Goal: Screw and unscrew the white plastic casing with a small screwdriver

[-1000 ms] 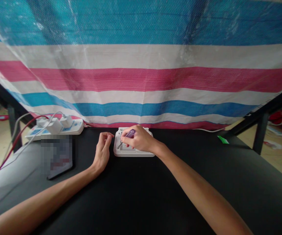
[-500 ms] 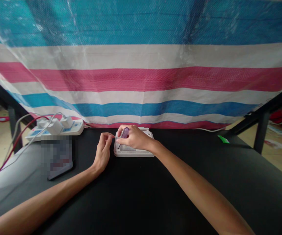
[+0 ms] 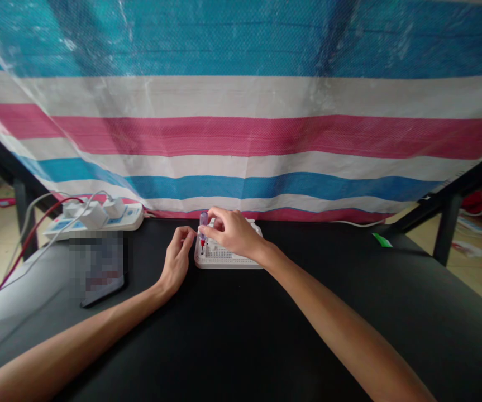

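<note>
A screwdriver [image 3: 204, 220] with a clear purple handle and a red collar stands nearly upright in my right hand [image 3: 234, 231], whose thumb and fingers close on the handle. Its tip points down at a dark spot on the left part of a white plastic board [image 3: 228, 264] with rows of small holes. My right hand covers much of the board's middle and back. At the board's left edge, my left hand [image 3: 177, 251] has its thumb and fingers drawn together, fingertips by the edge. Whether anything is between them I cannot make out.
A white power strip [image 3: 134, 223] with plugs and cables lies at the back left. Before it is a dark, partly blurred flat object [image 3: 109, 285]. A small green packet [image 3: 382, 240] lies at the right of the black table [image 3: 241, 335]. Striped sheeting [image 3: 244, 134] hangs behind.
The screwdriver has gone from leaning to nearly upright, its handle shifting left. My right hand's fingers have loosened around it and show more of the shaft. My left hand has hardly moved.
</note>
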{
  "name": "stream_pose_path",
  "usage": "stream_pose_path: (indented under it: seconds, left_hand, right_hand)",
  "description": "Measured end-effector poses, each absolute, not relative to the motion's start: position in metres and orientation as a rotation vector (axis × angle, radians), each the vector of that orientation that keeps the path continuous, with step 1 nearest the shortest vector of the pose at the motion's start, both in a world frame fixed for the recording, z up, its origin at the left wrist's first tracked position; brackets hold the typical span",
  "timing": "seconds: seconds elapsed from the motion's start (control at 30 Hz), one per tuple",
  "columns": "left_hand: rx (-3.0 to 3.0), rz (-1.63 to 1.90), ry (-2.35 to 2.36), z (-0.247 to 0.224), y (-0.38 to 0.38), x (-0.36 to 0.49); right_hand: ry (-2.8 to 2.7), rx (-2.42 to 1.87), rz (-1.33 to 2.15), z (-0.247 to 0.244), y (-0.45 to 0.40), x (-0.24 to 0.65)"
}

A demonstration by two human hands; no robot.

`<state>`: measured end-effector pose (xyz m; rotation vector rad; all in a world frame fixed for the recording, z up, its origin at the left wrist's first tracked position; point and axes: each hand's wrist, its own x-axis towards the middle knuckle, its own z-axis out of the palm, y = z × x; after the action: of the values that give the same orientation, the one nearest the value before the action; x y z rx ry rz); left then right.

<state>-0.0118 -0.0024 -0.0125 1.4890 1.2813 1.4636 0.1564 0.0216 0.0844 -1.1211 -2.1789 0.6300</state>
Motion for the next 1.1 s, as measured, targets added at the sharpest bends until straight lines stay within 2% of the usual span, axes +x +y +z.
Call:
stream_pose_path:
  seconds: [0.33, 0.43, 0.63, 0.87, 1.1]
  left_hand:
    - [1.663, 1.537, 1.002, -0.010, -0.011, -0.010]
    - [1.748, 1.615, 0.946, -0.007, -0.003, -0.001]
    - [1.709, 1.832, 1.181, -0.002, 0.013, 0.010]
    - [1.655, 1.776, 0.786, 0.009, 0.003, 0.005]
    - [1.804, 1.917, 1.014, 0.022, 0.006, -0.001]
  right_hand:
    - [-1.982, -1.004, 0.480, 0.080, 0.012, 0.186]
    - [-1.875, -1.119, 0.377, 0.064, 0.012, 0.203]
    - [-1.930, -1.195, 0.112, 0.017, 0.012, 0.210]
    - [-2.025, -1.219, -0.088, -0.006, 0.006, 0.208]
    - [-2.057, -1.222, -0.136, -0.014, 0.006, 0.209]
